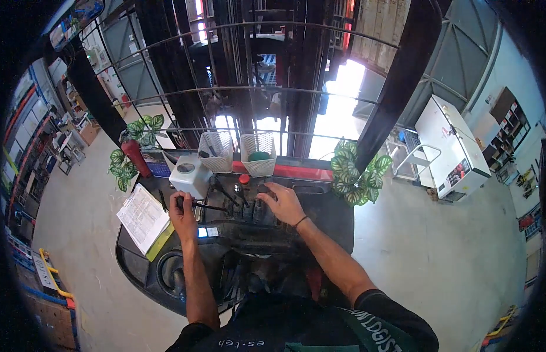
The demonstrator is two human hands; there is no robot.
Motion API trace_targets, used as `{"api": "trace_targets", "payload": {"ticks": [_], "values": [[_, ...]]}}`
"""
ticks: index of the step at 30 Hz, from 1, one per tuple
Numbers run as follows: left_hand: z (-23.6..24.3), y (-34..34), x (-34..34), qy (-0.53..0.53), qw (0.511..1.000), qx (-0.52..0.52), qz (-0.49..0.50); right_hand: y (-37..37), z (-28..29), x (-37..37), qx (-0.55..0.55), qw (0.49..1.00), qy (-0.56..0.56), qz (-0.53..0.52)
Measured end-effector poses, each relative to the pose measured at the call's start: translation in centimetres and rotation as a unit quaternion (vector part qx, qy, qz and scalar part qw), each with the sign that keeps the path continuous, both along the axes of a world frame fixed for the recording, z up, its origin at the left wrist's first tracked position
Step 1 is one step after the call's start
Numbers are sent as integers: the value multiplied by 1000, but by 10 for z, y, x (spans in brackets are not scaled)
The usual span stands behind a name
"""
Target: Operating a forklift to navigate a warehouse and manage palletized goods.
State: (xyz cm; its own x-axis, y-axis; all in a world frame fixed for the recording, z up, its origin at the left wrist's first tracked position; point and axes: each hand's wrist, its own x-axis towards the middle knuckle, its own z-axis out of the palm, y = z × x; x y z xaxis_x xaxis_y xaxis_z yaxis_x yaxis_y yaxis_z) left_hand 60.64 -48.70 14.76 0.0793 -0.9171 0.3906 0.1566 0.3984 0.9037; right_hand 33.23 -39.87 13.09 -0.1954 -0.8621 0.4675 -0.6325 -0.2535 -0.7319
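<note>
My left hand [182, 216] is closed around a black lever [215, 207] at the left of the dark control console [320, 234]. My right hand [283, 203] grips a dark lever knob [262, 189] at the right of a row of levers [238, 205]. Just behind them are a white box [190, 176] and a small red cap [244, 179]. A clipboard with papers [142, 217] lies left of my left hand, and a small lit display [208, 232] sits below the levers.
Past the console stand two white mesh baskets [258, 170], a red extinguisher [136, 157] and leafy plants [358, 182], before a barred guard [243, 88] and mast [299, 53]. A white cabinet [443, 141] and trolley [422, 155] stand right; racking [24, 114] lines the left.
</note>
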Motion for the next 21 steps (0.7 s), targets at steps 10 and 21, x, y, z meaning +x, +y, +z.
{"api": "trace_targets", "payload": {"ticks": [10, 21], "values": [[19, -11, -7, -27, 999, -30, -17, -20, 11, -3, 37, 998, -42, -30], [27, -44, 1, -158, 985, -62, 6, -43, 4, 13, -9, 995, -54, -85]]}}
